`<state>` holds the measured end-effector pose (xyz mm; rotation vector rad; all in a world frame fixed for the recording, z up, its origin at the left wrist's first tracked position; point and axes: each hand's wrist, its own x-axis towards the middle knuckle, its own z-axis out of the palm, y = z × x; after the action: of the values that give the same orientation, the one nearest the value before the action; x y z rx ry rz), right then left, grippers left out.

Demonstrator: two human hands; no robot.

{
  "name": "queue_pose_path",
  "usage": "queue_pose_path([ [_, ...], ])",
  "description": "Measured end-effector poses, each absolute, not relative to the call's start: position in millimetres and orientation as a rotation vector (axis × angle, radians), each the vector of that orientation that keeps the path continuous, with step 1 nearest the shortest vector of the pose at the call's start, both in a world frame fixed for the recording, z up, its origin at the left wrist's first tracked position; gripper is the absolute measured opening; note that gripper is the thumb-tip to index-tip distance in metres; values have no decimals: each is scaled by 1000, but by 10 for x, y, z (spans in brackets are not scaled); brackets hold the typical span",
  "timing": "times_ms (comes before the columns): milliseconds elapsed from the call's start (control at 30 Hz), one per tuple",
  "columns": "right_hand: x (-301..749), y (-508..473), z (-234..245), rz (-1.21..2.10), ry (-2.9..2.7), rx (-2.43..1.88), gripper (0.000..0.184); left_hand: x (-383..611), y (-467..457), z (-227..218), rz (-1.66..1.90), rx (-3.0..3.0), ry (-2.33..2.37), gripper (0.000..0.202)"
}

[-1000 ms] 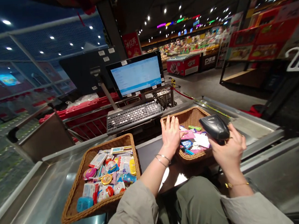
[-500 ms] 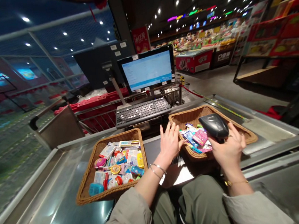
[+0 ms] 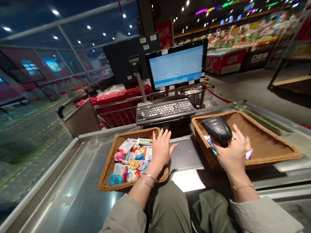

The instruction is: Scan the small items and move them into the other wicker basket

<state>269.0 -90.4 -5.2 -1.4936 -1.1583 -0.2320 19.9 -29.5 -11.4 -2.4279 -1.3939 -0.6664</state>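
A black handheld barcode scanner [image 3: 217, 128] is gripped in my right hand [image 3: 234, 156], above the left part of the right wicker basket [image 3: 274, 138]. Small bright packets [image 3: 248, 154] in that basket are mostly hidden behind the scanner and hand. My left hand [image 3: 161, 148], fingers spread, is over the right side of the left wicker basket [image 3: 103, 179]; nothing shows in it. Mixed small goods [image 3: 134, 164], with boxes, wrapped sweets and a blue container, fill the left basket. My left hand and forearm cover some of them.
Behind the baskets stand a black keyboard [image 3: 165, 109] and a lit monitor [image 3: 178, 67]. A grey panel [image 3: 184, 155] lies between the baskets. The metal counter [image 3: 78, 195] stretches to the left. Shopping carts [image 3: 117, 112] stand beyond the counter.
My left hand has moved from the right basket's left edge to the left basket. My right hand still holds the scanner over the right basket. The whole view has swung left.
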Motion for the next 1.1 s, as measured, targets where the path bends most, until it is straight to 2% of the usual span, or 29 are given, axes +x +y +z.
queue_pose_path([
  [400,2325,-699,-125,-200,-1258,-1456,37,-772,-30,-112,-369,-2295,-1688,53],
  [700,2225,-689,-208,-160,-1311,-1435,30,-1048,228,-158,-85,-2293,-1733,50],
  [1100,2207,-631,-396,-183,-1368,-1445,34,-1103,511,-206,156,-2309,-1691,23],
])
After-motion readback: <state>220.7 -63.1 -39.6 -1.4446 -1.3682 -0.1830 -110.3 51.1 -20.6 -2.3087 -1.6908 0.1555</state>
